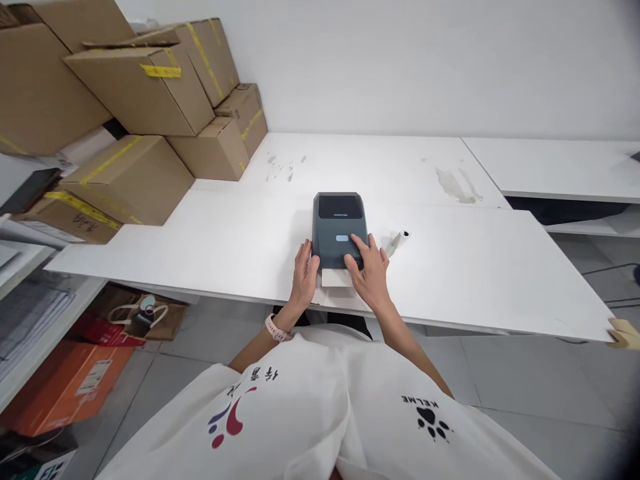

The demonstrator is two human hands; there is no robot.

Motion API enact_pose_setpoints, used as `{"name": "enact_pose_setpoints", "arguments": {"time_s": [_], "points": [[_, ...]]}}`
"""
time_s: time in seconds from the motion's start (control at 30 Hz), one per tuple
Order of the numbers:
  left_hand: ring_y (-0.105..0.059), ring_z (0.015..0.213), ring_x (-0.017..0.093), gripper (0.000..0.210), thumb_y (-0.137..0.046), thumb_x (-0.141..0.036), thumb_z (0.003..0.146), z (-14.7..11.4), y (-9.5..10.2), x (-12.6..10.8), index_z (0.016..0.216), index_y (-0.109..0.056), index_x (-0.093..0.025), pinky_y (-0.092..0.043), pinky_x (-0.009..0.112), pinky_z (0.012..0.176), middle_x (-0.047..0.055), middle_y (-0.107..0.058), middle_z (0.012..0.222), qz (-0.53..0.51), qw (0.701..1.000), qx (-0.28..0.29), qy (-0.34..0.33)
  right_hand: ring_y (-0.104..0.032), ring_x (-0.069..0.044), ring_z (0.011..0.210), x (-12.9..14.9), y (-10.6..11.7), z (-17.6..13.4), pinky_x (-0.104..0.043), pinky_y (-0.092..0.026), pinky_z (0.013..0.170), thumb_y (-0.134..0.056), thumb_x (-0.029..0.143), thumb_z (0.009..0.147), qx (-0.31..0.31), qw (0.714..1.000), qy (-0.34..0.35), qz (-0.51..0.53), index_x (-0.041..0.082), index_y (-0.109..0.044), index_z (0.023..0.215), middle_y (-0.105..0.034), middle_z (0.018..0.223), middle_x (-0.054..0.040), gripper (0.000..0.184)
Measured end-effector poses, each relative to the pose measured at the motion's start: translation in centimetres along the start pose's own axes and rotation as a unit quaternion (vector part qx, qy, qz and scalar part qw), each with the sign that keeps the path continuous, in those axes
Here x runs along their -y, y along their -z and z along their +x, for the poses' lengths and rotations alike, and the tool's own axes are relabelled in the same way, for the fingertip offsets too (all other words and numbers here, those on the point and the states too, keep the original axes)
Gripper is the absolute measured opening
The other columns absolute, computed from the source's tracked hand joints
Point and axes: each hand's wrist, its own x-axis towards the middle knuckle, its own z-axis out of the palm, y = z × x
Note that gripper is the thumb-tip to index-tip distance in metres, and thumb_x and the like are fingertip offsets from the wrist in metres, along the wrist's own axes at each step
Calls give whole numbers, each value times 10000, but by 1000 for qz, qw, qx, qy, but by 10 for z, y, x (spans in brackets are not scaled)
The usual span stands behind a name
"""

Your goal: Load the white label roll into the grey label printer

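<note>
A dark grey label printer [330, 227] sits on the white table, with a pale lit button on its top. White label paper [336, 277] sticks out from the printer's near side. My left hand [303, 279] rests against the printer's left side, fingers stretched out and holding nothing. Over the near right part of the lid lies my right hand [370, 275], fingers spread. Its index fingertip is just right of the button, and its thumb is at the front edge. Whether that fingertip presses down I cannot tell. A small white paper roll [400, 240] lies right of the printer.
Cardboard boxes [145, 87] with yellow tape are stacked at the table's left end. The white table [240, 220] meets a wall at the back. Below left, a shelf [60, 327] stands near an orange box [75, 387]. A brown cardboard piece [624, 333] touches the right corner.
</note>
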Motion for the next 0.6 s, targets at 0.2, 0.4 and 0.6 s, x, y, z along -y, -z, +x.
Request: {"name": "enact_pose_setpoints", "arguments": {"time_s": [0.2,0.4,0.6], "points": [[-169,1598,201,625,-376,-557,1003,0,3,5,1573,-347,-302,-167,397,1316,14,-253,1707,-10,1000,6,-6,-419,-349,1462,-4,-1,-14,-640,-319,1171,-418,611,989,-39,991,-73,109,260,-373,1541,-459,1574,-167,656],[-152,1601,203,646,-367,-587,995,6,6,-7,1567,-366,-286,-180,379,1312,1,-242,1709,-40,999,7,-29,-366,-327,1494,0,7,-9,-602,-292,1212,-384,679,970,-42,977,-85,191,270,-392,1532,-419,1603,-125,695],[-371,1516,239,544,-470,-492,971,75,19,-47,1469,-506,-277,-322,389,1239,34,-461,1603,5,991,2,-132,-263,-305,1552,15,32,71,-573,-227,1253,-296,691,987,-71,984,14,165,335,-248,1596,-313,1665,-62,708]]}}
